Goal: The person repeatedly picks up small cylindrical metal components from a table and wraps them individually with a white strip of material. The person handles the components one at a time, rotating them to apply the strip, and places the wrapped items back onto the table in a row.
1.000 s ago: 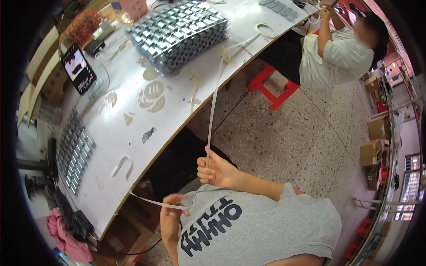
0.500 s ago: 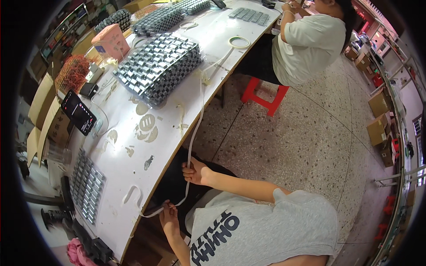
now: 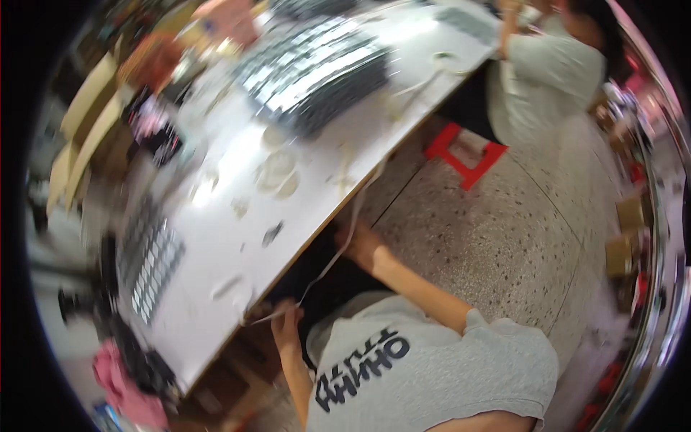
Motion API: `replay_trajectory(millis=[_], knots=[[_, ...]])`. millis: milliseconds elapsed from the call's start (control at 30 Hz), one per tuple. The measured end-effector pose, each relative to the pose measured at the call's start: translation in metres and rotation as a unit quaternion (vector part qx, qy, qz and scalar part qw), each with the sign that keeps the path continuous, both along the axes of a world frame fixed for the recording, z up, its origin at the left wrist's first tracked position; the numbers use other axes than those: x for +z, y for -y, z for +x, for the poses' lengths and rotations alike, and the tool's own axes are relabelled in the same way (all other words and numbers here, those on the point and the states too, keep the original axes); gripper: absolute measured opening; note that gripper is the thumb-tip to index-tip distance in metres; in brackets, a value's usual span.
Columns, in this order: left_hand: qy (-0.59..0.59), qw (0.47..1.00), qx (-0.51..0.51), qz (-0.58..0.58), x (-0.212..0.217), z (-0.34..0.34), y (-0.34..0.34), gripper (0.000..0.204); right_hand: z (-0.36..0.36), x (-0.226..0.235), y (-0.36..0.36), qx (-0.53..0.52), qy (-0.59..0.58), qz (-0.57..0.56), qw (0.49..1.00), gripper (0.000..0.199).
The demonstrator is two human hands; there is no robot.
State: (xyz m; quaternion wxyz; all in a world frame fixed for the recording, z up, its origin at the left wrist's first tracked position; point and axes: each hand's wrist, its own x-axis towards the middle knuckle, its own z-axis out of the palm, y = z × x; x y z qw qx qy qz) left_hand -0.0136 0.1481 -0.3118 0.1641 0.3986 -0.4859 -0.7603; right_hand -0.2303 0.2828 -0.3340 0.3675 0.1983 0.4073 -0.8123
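A long, narrow white strip (image 3: 327,270) runs along the table's near edge and hangs in a slack curve in front of my grey shirt. My left hand (image 3: 287,315) pinches its lower end just beside the table edge. Higher up and to the right, my right hand (image 3: 363,248) is closed around the strip, its fingers smeared by motion. Beyond that hand the strip goes up over the table edge. Another part of the strip (image 3: 229,288) lies blurred on the white tabletop near my left hand.
On the white table (image 3: 223,252) stand a stack of shiny grey pieces (image 3: 317,79), a flat sheet of similar pieces (image 3: 155,259), a phone (image 3: 152,129) and a pink box (image 3: 229,21). A co-worker (image 3: 551,86) sits at the far right, near a red stool (image 3: 468,155).
The whole view has shifted and blurred, with the table scene moving right and up. My right hand has moved up and right along the strip, farther from my left hand.
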Motion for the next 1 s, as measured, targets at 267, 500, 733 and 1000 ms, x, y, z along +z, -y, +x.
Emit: replay_trajectory(millis=[267, 500, 733, 1000], knots=[[0.167, 0.903, -0.268, -0.292, 0.059, 0.040, 0.007, 0.040, 0.020, 0.120, -0.004, -0.192, -0.610, 0.305, 0.706, 0.026], [0.030, 0.946, -0.239, -0.217, 0.167, 0.050, 0.035, 0.030, 0.054, 0.191, 0.110, 0.236, -0.847, 0.203, 0.432, 0.031], [0.009, 0.963, -0.049, -0.265, 0.178, 0.058, 0.055, 0.021, 0.073, 0.179, 0.153, 0.349, -0.827, 0.187, 0.399, 0.026], [0.079, 0.921, 0.001, -0.382, 0.181, 0.052, 0.098, 0.019, 0.073, 0.173, 0.180, 0.330, -0.870, 0.162, 0.328, 0.011]])
